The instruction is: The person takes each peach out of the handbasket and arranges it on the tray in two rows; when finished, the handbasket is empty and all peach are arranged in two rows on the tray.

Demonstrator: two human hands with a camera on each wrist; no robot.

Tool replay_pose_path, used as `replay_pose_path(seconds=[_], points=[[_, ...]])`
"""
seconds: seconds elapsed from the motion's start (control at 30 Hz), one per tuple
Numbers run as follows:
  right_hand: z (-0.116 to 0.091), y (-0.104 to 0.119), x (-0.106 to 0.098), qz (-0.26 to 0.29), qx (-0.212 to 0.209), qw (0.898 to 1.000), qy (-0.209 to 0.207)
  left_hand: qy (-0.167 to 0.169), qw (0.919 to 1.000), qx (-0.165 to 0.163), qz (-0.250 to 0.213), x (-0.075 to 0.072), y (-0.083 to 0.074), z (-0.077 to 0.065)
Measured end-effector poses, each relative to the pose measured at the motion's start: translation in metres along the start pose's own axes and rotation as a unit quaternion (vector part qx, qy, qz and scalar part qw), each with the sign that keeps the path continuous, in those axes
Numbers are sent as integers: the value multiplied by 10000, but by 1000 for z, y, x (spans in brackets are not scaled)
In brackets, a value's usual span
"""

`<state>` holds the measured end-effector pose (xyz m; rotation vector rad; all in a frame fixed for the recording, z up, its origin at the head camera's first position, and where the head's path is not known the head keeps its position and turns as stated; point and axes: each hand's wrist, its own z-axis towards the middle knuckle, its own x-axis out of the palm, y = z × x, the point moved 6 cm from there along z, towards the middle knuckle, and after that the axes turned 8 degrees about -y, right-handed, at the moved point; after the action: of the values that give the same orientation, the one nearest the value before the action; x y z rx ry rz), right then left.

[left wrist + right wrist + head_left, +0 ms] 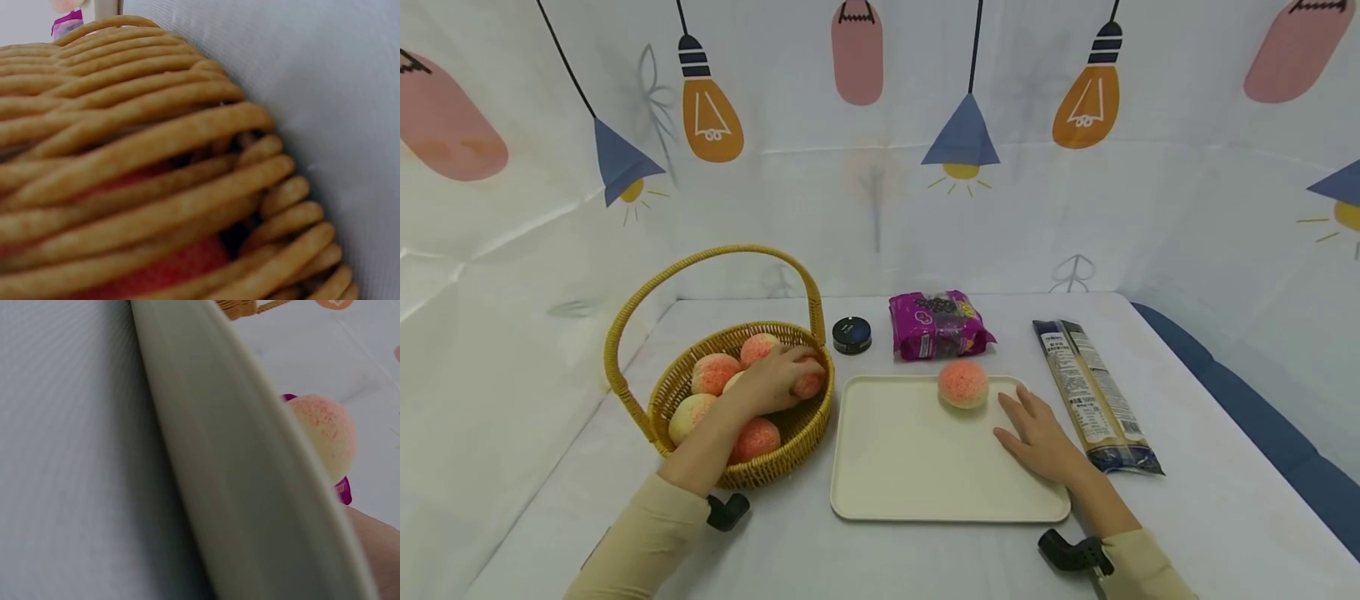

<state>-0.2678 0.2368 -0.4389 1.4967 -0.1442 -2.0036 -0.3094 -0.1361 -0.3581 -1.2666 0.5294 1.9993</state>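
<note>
My left hand (772,382) reaches into a woven basket (797,446) with a tall arched handle and grips a pink-and-cream peach (809,382) at the basket's right side. Several other peaches lie around and under that hand, one of them a redder peach (756,440) near the front. In the left wrist view the basket's weave (144,144) fills most of the picture and hides the hand. My right hand (1037,437) lies over the right side of a cream tray (917,467), fingers loosely spread and holding nothing. A single peach (962,384) sits at the tray's back edge, left of those fingers.
Behind the tray lies a purple snack bag (936,327). A round black container (852,335) stands between it and the basket. To the right of the tray is a long clear packet (1097,396) with dark blue ends. A blue seat (1247,417) borders the table's right side.
</note>
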Motion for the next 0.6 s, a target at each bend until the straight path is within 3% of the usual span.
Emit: replay_pose_path(seconds=[0.37,0.6], points=[[-4,3,2,66,-9,10000,-44,-118,9994,-329,-68,-7,2,-3],[-1,2,0,-16,-139,9998,-146,-382,9976,-507,-289,-19,1,-1]])
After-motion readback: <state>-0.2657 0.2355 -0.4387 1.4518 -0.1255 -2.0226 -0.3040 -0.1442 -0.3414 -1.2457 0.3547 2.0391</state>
